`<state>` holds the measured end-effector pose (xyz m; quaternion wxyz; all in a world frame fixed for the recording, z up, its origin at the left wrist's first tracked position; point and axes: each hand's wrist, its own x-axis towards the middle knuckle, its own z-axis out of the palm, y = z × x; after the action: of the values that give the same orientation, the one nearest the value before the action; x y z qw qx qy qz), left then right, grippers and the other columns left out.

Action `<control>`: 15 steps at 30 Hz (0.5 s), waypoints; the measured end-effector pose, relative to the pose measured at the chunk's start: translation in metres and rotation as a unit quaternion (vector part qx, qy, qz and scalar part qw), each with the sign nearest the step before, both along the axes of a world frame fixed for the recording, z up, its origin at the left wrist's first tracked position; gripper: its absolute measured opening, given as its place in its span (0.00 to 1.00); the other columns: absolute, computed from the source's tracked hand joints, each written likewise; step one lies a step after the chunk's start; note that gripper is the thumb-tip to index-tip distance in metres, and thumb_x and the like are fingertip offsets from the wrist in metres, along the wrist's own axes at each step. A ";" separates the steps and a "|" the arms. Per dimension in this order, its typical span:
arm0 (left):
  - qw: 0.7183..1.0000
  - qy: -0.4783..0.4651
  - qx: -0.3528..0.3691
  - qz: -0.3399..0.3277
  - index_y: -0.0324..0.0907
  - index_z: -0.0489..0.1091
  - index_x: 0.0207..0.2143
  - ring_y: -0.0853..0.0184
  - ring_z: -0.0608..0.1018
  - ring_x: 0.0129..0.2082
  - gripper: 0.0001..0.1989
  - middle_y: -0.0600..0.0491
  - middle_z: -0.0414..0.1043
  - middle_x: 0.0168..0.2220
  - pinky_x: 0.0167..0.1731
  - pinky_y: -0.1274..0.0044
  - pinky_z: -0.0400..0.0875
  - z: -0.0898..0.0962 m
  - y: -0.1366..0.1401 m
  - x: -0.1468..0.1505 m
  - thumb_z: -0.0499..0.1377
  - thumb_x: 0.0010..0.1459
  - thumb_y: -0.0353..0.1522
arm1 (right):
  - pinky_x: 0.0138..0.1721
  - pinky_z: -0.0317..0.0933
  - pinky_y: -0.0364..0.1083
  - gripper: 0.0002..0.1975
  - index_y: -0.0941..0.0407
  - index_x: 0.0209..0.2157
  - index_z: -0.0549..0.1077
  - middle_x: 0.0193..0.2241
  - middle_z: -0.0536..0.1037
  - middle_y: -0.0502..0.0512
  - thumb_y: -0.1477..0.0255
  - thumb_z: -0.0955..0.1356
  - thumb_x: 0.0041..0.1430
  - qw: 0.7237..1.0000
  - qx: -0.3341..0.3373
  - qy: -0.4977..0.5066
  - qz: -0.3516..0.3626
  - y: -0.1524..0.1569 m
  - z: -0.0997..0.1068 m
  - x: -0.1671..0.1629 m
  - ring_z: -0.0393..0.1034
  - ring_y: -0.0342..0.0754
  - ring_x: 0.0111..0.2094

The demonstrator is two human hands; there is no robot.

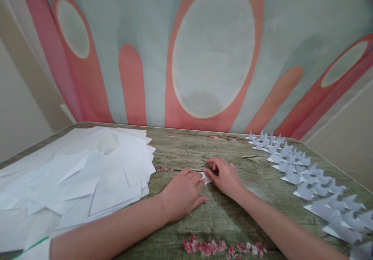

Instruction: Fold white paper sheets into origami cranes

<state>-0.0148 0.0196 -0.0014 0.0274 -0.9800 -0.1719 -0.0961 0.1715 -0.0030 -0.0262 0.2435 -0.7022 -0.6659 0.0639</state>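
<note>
A small folded piece of white paper (206, 177) lies on the wooden table between my hands, mostly covered by fingers. My left hand (186, 190) rests over its left part, fingers together and pressing on it, the thumb lying apart on the wood. At the paper's right edge, my right hand (223, 174) touches it with the thumb while the other fingers are curled. How the paper is folded underneath I cannot make out. Off to the right stand rows of small folded paper figures (291, 174) with pointed tips.
A broad, spread-out heap of white paper sheets (116, 190) covers the table's left side. The wood-patterned tabletop (180, 147) has printed pink flowers (206, 246) near the front. A coral and grey patterned backdrop (157, 58) rises behind the far edge.
</note>
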 end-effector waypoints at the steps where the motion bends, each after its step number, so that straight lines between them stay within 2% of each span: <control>1: 1.000 0.000 0.001 -0.001 0.38 0.64 0.47 0.60 0.69 0.46 0.21 0.45 0.69 0.44 0.48 0.69 0.57 0.000 0.000 0.000 0.52 0.58 0.43 | 0.31 0.48 0.44 0.12 0.54 0.39 0.69 0.27 0.72 0.49 0.64 0.65 0.54 1.000 0.001 0.000 0.000 0.000 0.000 0.000 0.65 0.46 0.30; 15: 0.999 0.029 -0.003 0.013 0.38 0.66 0.46 0.57 0.69 0.46 0.22 0.44 0.68 0.44 0.48 0.66 0.58 0.007 -0.002 -0.001 0.55 0.55 0.44 | 0.31 0.47 0.44 0.11 0.54 0.40 0.69 0.27 0.72 0.49 0.65 0.64 0.56 1.000 -0.007 -0.013 0.004 0.001 0.000 0.000 0.65 0.46 0.31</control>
<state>-0.0153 0.0177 0.0060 0.0307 -0.9803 -0.1835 -0.0665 0.1715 -0.0019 -0.0261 0.2295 -0.7017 -0.6718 0.0603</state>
